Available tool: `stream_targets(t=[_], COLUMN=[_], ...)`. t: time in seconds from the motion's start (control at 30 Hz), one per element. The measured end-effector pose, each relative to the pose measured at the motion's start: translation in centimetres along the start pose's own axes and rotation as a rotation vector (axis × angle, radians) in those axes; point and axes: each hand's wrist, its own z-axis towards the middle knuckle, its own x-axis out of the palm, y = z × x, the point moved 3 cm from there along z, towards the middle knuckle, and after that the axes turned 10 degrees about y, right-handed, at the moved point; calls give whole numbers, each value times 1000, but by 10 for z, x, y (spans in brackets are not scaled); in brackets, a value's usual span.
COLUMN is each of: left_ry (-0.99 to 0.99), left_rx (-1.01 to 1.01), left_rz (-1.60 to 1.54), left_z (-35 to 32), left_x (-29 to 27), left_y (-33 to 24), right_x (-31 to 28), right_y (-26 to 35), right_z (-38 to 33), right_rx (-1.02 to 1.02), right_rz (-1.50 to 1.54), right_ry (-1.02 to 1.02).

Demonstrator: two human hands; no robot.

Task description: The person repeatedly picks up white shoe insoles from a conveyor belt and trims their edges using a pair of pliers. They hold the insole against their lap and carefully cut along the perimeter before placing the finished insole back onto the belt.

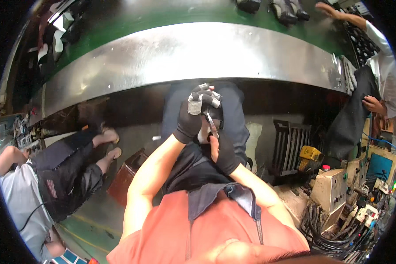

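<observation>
My left hand [192, 115], in a black glove with pale tape round the fingers, is closed on a black shoe [215, 113] above my lap. The shoe is partly hidden by my fingers, and a pale patch shows near its lower end. In my right hand [225, 154], also black-gloved with a bare thumb, is a slim silver metal hand tool [212, 125]. Its tip points up at the shoe beside my left fingers. Whether it is pincers or scissors cannot be made out.
Ahead runs a shiny metal ledge [198, 53] before a green conveyor belt [138, 22] carrying black shoes [284, 11]. A brown box [126, 176] stands left, a dark slatted rack [291, 147] and machine [332, 189] right. People sit left [22, 185] and right [385, 75].
</observation>
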Motion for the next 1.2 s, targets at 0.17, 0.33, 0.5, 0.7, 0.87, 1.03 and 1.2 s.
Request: stream_targets(t=[0.17,0.33,0.5,0.7,0.87,1.03,1.2], left_ry=[-142,-32,70,121,-92,-155,-187], left_rx=[-330,-182,-194,-268,-288,-608,-643], left_rz=[-386,-137,-20,-45,-225,-850,-527], left_z=[-65,-82,-74,-69,-89,-121,-70], left_x=[38,48,49,53,49,31,20], left_y=[-39,-61,-59,-53,-23,41,-9], right_x=[-11,-12,-18,-6,-18,-26,-86], right_y=[-16,-44,-38,-49,-30,-10,63], right_z=[-71,-119,-121,-131,-112,-73,-1], right_rx=[-89,-341,137,-222,-333,-299,345], right_rz=[-197,-273,-270,-293,-184,-239,328], right_ry=[321,585,609,695,476,402,460])
